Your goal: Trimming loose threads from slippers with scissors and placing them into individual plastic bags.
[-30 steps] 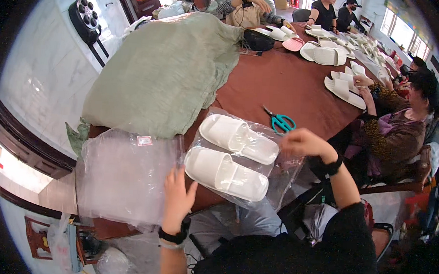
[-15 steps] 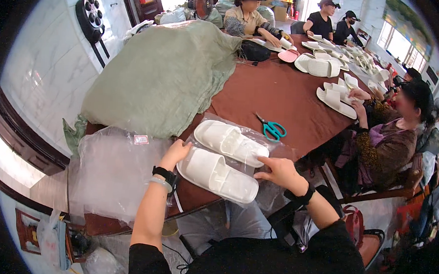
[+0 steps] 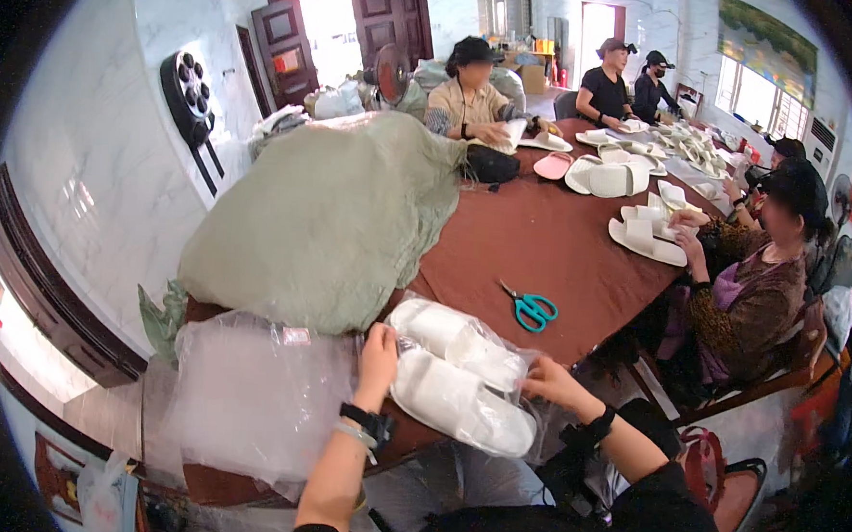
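Note:
A pair of white slippers lies side by side at the table's near edge, with a clear plastic bag over them. My left hand is closed on the bag at the slippers' left ends, fingertips partly hidden. At the right ends, my right hand pinches the bag's loose edge. Beyond the slippers lie scissors with teal handles. Left of my left hand is a flat stack of clear plastic bags.
A large green sack fills the table's left side. White slippers and a pink slipper lie farther off on the brown tablecloth. Several people sit around the table; the nearest, a seated person at right, handles slippers.
My right hand has gone from the far slipper's tip to pinching the bag's edge. The view has tilted up, so the table sits lower. The person across the table now holds up a slipper.

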`<state>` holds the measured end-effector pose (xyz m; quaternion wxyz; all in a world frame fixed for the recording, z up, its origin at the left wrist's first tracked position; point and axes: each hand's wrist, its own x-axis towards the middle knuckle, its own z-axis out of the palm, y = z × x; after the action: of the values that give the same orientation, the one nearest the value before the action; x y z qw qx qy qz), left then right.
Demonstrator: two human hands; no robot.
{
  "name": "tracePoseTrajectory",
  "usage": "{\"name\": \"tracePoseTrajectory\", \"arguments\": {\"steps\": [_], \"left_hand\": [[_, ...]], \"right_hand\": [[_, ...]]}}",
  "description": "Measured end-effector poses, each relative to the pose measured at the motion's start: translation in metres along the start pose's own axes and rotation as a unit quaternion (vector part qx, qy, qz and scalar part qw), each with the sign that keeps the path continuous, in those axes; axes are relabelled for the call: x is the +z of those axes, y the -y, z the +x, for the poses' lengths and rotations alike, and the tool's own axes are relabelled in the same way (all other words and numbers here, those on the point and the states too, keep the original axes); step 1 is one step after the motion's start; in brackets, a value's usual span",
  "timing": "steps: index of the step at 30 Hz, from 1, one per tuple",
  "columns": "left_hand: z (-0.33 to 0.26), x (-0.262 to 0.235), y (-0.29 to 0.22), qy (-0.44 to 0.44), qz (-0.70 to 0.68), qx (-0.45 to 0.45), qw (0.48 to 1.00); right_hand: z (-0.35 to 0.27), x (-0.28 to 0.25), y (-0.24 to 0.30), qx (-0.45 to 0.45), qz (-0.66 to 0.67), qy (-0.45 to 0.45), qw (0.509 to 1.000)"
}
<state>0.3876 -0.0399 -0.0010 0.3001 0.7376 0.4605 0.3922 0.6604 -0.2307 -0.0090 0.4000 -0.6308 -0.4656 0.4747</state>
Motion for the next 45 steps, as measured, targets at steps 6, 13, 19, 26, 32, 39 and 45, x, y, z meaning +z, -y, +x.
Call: {"name": "tracePoseTrajectory", "arguments": {"steps": [6,13,19,26,32,39,45], "left_hand": [[-0.029,-0.010,-0.056,-0.075,-0.213,0.006,0.974],[-0.037,-0.024,-0.091,-0.103,-0.434,-0.063,0.893],[-0.035,-0.004,-0.100,-0.049,-0.533,-0.149,0.831],[-0.027,-0.022,-0.095,-0.112,-0.523,-0.111,0.838],[-0.011,-0.136,-0.122,-0.126,-0.484,-0.026,0.865],[0.004,-0.313,-0.011,-0.246,-0.184,-0.101,0.946],[-0.032,-0.395,0.155,-0.280,0.340,-0.095,0.893]], "right_hand": [[-0.002,0.012,-0.028,-0.086,0.321,-0.142,0.932],[-0.023,0.038,-0.057,-0.080,0.350,-0.122,0.925],[-0.049,0.101,-0.101,-0.069,0.462,-0.028,0.884],[-0.054,0.112,-0.096,0.049,0.510,0.046,0.858],[-0.058,0.073,-0.030,-0.024,0.538,0.192,0.821],[-0.027,0.027,0.029,-0.102,0.445,0.092,0.885],[-0.001,0.026,0.062,-0.134,0.486,0.178,0.845]]}}
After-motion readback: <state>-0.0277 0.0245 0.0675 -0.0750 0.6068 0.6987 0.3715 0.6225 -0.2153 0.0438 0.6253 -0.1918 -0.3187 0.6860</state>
